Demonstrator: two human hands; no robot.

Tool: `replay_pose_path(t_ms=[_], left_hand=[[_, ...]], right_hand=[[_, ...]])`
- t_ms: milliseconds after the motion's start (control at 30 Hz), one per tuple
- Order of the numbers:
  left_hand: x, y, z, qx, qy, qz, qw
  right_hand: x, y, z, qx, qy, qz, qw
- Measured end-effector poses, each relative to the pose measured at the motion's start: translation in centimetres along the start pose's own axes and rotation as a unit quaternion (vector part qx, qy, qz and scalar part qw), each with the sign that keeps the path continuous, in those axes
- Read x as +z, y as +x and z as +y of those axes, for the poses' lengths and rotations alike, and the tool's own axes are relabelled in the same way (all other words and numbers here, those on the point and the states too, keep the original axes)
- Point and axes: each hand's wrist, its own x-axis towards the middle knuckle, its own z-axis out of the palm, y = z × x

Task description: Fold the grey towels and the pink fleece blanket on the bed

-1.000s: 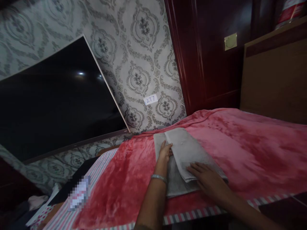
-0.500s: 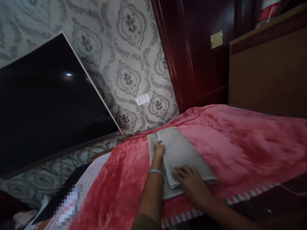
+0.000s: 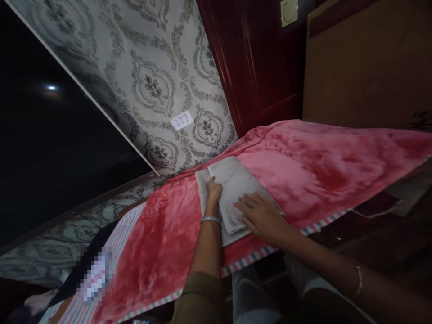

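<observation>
A folded grey towel lies on the red and pink blanket, its upper layer set a little to the right of the layer below. My left hand is closed at the left edge of that upper layer, its fingers partly hidden. Flat on the towel's right side rests my right hand, fingers spread and holding nothing. The towel's lower right corner is partly covered by my right hand.
A large black screen leans at the left against patterned wallpaper. A white label marked 277 is on the wall. At the right, a cardboard box stands by a dark red panel. The blanket's striped edge runs along the front.
My right hand has slid up the towel, away from its front edge. My left hand stays at the left fold. The view has tilted down and shifted right.
</observation>
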Motion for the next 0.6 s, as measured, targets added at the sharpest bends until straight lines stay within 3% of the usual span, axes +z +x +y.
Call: replay_pose_path(t_ms=[100,267,433,533,600], left_hand=[[0.0,-0.5,0.3,0.003,-0.012,0.010,1.000],[0.1,-1.0,0.4,0.005,-0.033,0.029,0.999],[-0.2,-1.2,0.5,0.005,-0.045,0.033,0.998],[-0.2,-1.1,0.4,0.008,-0.050,0.031,0.998],[-0.1,-1.0,0.1,0.009,-0.055,0.029,0.998]], right_hand=[[0.6,0.5,1.6,0.001,-0.019,0.025,1.000],[4.3,-1.1,3.9,-0.001,-0.011,-0.046,0.999],[1.9,-0.5,3.4,-0.016,-0.010,-0.112,0.993],[0.8,0.5,2.2,-0.068,-0.007,-0.104,0.992],[1.5,0.6,1.7,-0.102,0.011,-0.091,0.991]])
